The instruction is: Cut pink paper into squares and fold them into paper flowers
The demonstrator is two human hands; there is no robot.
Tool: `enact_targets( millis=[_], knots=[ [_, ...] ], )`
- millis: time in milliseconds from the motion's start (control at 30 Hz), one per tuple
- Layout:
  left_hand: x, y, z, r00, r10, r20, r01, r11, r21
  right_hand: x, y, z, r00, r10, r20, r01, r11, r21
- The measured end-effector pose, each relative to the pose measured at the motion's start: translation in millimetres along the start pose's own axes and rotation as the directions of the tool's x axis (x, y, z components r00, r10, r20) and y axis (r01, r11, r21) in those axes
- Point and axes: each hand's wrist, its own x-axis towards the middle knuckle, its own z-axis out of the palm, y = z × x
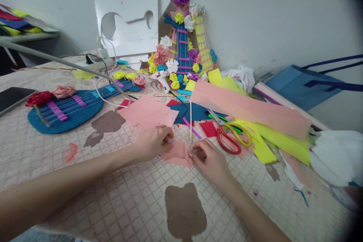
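Observation:
A small creased piece of pink crepe paper (178, 153) lies on the table between my hands. My left hand (154, 141) has its fingers curled in at the paper's upper left edge. The thumb and fingers of my right hand (211, 159) pinch its right edge. Just beyond my left hand is a stack of pink paper squares (149, 110). A thin wooden stick (191, 121) lies past the paper, and scissors (229, 147) with red and yellow handles rest right of it.
A blue paper guitar (82, 115) with flowers lies at left, near a phone (14, 98). A white glue gun (161, 81) and decorated guitars (183, 45) are at the back. Long pink strips (255, 107) and yellow strips (289, 140) spread right. A cable (65, 62) crosses the left side.

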Motion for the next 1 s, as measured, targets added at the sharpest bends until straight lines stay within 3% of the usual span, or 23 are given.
enact_targets(
  millis=[300,433,533,600,700,800,900,1000],
  knots=[
    [0,2,5,0.999,-0.013,0.03,0.013,1.0,-0.007,3,-6,-1,0.998,0.051,0.043,-0.049,0.998,-0.033],
    [0,2,4,0.992,-0.077,0.095,0.09,0.987,-0.136,2,-5,1,0.997,0.061,0.051,-0.061,0.998,0.011],
    [0,3,0,0.988,-0.054,0.148,0.087,0.971,-0.224,2,-4,2,0.995,0.077,0.062,-0.084,0.991,0.106],
    [0,4,-1,0.986,-0.046,0.163,0.085,0.967,-0.242,3,-5,2,0.998,0.06,0.014,-0.061,0.987,0.151],
    [1,4,-1,0.987,-0.093,0.133,0.133,0.934,-0.332,3,-10,-3,0.985,-0.02,-0.171,0.042,0.991,0.126],
    [2,4,4,0.959,-0.194,0.206,0.278,0.781,-0.559,0,-20,-7,0.947,-0.138,-0.289,0.168,0.982,0.082],
    [0,10,11,0.91,-0.245,0.335,0.415,0.504,-0.757,-5,-31,-5,0.933,-0.257,-0.251,0.278,0.959,0.05],
    [-4,20,16,0.889,-0.2,0.412,0.452,0.238,-0.86,-9,-38,1,0.934,-0.307,-0.18,0.305,0.951,-0.039]
  ],
)
